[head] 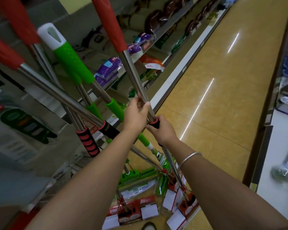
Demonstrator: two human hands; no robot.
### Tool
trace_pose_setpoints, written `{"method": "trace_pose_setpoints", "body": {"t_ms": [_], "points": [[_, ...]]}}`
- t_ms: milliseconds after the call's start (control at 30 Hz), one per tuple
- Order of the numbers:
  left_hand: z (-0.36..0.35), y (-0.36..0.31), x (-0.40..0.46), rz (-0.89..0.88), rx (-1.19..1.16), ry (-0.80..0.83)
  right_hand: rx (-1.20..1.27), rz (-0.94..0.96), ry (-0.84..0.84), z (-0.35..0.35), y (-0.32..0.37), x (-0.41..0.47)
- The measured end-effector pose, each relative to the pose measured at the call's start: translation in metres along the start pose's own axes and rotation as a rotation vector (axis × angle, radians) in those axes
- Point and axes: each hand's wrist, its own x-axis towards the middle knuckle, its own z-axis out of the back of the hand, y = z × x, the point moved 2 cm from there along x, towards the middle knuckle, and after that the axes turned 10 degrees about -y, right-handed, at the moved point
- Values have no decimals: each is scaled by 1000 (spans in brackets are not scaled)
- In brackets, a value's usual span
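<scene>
A mop with a steel pole and a red top handle stands tilted in front of me. My left hand grips the steel pole between thumb and fingers. Just below it, my right hand holds the red and black foam grip of the same pole; a silver bangle sits on that wrist. The mop's lower pole runs down to red mop heads on the floor.
Several other mops lean to the left: red-handled ones, green-handled ones and a green mop head below. Shelves of packaged goods line the left. A tan tiled aisle runs ahead. More shelving stands at right.
</scene>
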Motion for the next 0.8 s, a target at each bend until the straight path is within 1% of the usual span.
{"method": "trace_pose_setpoints", "body": {"t_ms": [100,167,233,400,533,667,800], "points": [[4,-11,-22,-42,-60,23,-13,17,-20,15,0,-22],[7,-16,-40,-49,-81,54,-66,40,-24,24,-3,-38],[10,-22,-60,-71,-65,93,-121,49,-39,34,-9,-56],[16,-49,-114,-126,-25,173,-149,34,-81,65,-21,-102],[15,-80,-162,-203,-12,192,-269,58,-58,97,-32,-141],[16,-105,-219,-282,76,183,-317,108,-37,135,-43,-187],[38,-141,-262,-335,131,141,-319,206,-45,163,-25,-228]]}}
